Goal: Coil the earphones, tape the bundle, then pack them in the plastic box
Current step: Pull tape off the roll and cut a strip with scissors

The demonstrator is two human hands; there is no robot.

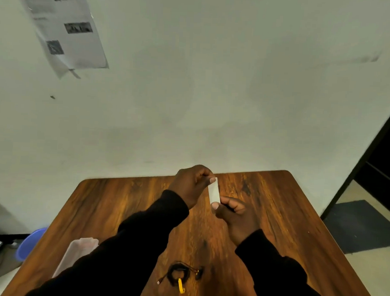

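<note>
A short white strip of tape (pixel 214 191) is stretched between my two hands above the far half of the wooden table (pixel 287 219). My left hand (pixel 191 183) pinches its top end and my right hand (pixel 237 214) pinches its bottom end. The black earphones (pixel 179 273) lie coiled on the table near me, between my forearms, with a yellow piece (pixel 181 286) at their near side and a small plug end trailing left. A clear plastic box (pixel 76 254) sits at the table's left side, partly hidden by my left sleeve.
A pale wall rises right behind the table, with a printed sheet (pixel 65 28) hanging on it at upper left. A blue basin (pixel 30 243) stands on the floor to the left. A dark frame and a dark mat (pixel 360 224) are on the right.
</note>
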